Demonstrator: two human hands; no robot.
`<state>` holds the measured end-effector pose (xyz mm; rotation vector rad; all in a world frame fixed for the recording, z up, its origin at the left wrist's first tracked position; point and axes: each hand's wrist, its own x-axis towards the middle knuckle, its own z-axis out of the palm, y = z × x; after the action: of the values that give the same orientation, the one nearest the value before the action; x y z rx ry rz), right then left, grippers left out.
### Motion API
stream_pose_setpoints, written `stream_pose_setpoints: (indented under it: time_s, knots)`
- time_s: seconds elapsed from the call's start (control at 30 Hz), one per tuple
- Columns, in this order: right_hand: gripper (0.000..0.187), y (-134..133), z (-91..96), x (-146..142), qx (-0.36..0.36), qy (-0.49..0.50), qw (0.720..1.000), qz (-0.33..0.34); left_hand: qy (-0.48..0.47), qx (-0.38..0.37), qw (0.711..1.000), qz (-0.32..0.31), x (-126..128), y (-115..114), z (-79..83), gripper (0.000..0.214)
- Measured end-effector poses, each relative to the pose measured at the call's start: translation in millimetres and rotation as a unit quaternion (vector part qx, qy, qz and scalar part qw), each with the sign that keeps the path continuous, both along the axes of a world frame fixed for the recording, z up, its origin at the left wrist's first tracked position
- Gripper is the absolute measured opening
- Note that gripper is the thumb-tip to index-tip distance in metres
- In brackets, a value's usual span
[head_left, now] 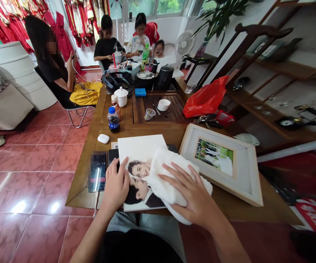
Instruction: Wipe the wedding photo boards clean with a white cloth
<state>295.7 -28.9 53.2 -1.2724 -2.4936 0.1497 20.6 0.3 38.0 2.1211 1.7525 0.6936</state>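
1. In the head view, the only one we have, we see the printed portrait panel [140, 175] lying flat on the wooden table [221, 204], directly in front of the person.
2. The left hand [116, 185] rests at the panel's left edge, fingers loosely parted. We cannot tell whether it pinches this edge or only steadies it.
3. The right hand [187, 188] lies widely spread on the white cloth [160, 164]; it presses the cloth from above and does not close around it. The cloth covers the panel's right part.
4. We judge that the panel could slide if the cloth drags sideways while the left hand holds too lightly.
5. Grit under the cloth, we think, could scratch the print.
6. A wide sweep to the right could knock the framed photo [215, 155], which is near; one to the left, the phone [97, 171].
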Motion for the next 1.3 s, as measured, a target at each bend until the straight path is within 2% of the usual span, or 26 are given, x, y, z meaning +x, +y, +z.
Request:
stream_pose_setpoints:
  time_s: [0.07,0.17,0.37,0.47,0.6,0.77,0.87,0.97,1.17,1.3]
  knots:
    - [0.064,0.2,-1.3,5.3,0.006,0.006,1.0,-0.013,0.0,-0.001,1.0,0.0,0.2,-0.3,0.1,0.046]
    - [0.068,-2.5,2.2,0.3,0.007,0.009,1.0,0.004,-0.002,0.0,1.0,0.002,0.8,-0.9,0.4,0.046]
    - [0.083,-13.5,14.7,-38.8,-0.035,-0.009,0.995,0.091,0.002,0.009,1.0,0.005,1.5,-0.5,0.2,0.047]
    - [0.088,-17.0,15.7,-51.5,-0.052,-0.014,0.992,0.113,0.001,0.017,1.0,0.006,1.6,0.0,0.4,0.047]
    - [0.087,-15.4,13.0,-42.9,-0.029,-0.02,0.994,0.1,0.001,0.012,1.0,0.008,1.2,-0.2,1.0,0.046]
    - [0.072,-9.7,8.4,-12.0,0.022,-0.004,1.0,0.014,0.001,0.006,1.0,0.002,0.1,-0.8,-0.2,0.046]
    - [0.068,-8.5,6.9,-5.1,0.027,0.006,1.0,-0.008,0.001,0.006,1.0,0.0,0.0,-0.6,-0.9,0.046]
    - [0.069,-9.3,8.1,-13.7,0.024,0.008,1.0,0.008,0.001,0.007,1.0,0.004,0.3,-0.3,-1.0,0.046]
    - [0.08,-12.9,12.4,-49.7,0.001,0.003,0.997,0.073,-0.001,0.01,1.0,0.003,0.3,-0.5,-1.3,0.046]
    - [0.081,-12.7,10.8,-59.3,-0.005,0.002,0.997,0.083,0.001,0.014,1.0,-0.001,0.2,-0.5,-1.1,0.046]
